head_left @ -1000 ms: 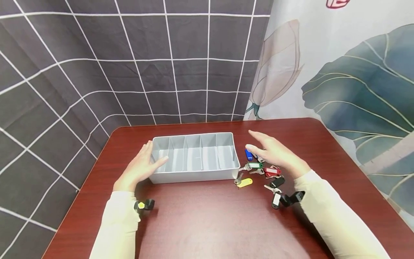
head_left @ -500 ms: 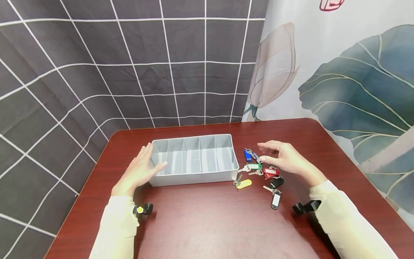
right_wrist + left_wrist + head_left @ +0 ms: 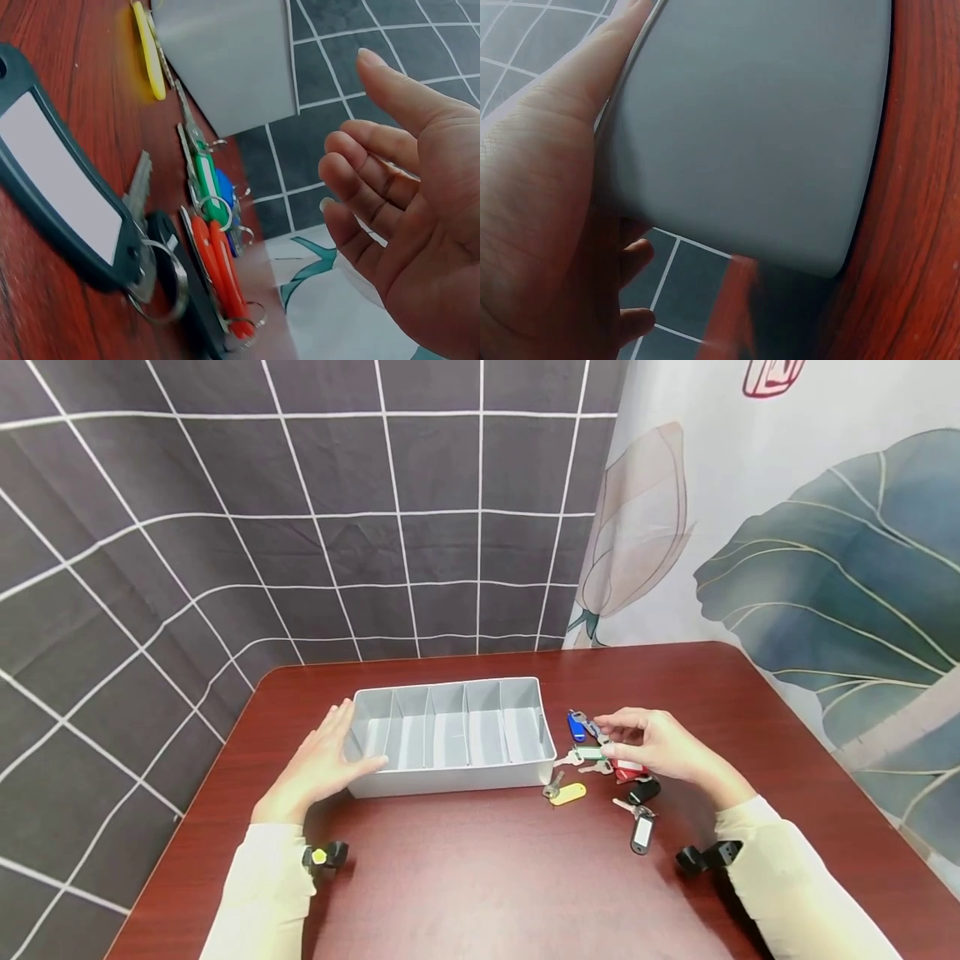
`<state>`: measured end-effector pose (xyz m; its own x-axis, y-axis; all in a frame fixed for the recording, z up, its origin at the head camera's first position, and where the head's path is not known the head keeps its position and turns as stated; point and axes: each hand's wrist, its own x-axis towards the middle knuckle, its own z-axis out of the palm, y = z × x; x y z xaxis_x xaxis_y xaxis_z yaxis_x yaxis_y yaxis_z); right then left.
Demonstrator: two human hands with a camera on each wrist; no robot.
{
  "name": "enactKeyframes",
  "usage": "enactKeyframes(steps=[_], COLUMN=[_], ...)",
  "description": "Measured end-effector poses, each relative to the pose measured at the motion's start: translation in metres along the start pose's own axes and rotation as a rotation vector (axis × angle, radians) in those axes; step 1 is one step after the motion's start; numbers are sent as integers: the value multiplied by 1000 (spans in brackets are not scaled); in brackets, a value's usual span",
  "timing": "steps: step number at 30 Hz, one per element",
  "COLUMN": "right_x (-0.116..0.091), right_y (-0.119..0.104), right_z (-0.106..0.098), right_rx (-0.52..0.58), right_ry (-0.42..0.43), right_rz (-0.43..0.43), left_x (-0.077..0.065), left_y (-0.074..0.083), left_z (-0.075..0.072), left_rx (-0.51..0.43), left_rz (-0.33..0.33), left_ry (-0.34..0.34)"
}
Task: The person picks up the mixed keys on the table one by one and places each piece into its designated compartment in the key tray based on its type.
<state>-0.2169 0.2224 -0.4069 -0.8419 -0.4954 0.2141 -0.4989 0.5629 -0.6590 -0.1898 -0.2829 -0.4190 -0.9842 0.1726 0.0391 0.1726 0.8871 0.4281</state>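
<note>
Close crowding looks like the main hazard

The right hand [image 3: 663, 743] has its fingers loosely bent and its thumb apart from them, with nothing between; it hangs right of the frame's centre, apart from the keys [image 3: 597, 767] in the right wrist view; the left hand [image 3: 311, 768], centre left, lies along one end of the tray [image 3: 450, 782], fingers fairly straight, thumb over the near rim.

Nearest the right fingers are the green tag [image 3: 590, 752], the red tags [image 3: 627, 771] and the blue tag [image 3: 576, 727], bunched closely in the right wrist view; a pinch there could catch two at once, or a hooked ring could drag a neighbour along; the thin metal, lying low on the table [image 3: 450, 877], could also slip from fingertips.

The tray fills the frame's middle; its near right corner stands just beside the key of the yellow tag [image 3: 568, 793], so a rightward push from the left hand could shove that key askew; lower right, the labelled black tag [image 3: 642, 835] lies near the right wrist mount [image 3: 708, 857], which could brush it if the wrist dropped and swung inward.
</note>
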Motion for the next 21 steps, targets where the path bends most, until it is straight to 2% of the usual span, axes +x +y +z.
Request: enactKeyframes(steps=[7,15,21], right_x=[2,4,5], right_y=[4,5,5], right_z=[11,22,30], right_rx=[70,0,-21], right_ry=[-51,-119,-176], right_rz=[-66,-51,-95], left_x=[-2,-2,-2], left_y=[1,1,1], left_z=[3,2,3], left_rx=[21,38,42], left_rz=[-12,-9,-8], left_ry=[10,17,13])
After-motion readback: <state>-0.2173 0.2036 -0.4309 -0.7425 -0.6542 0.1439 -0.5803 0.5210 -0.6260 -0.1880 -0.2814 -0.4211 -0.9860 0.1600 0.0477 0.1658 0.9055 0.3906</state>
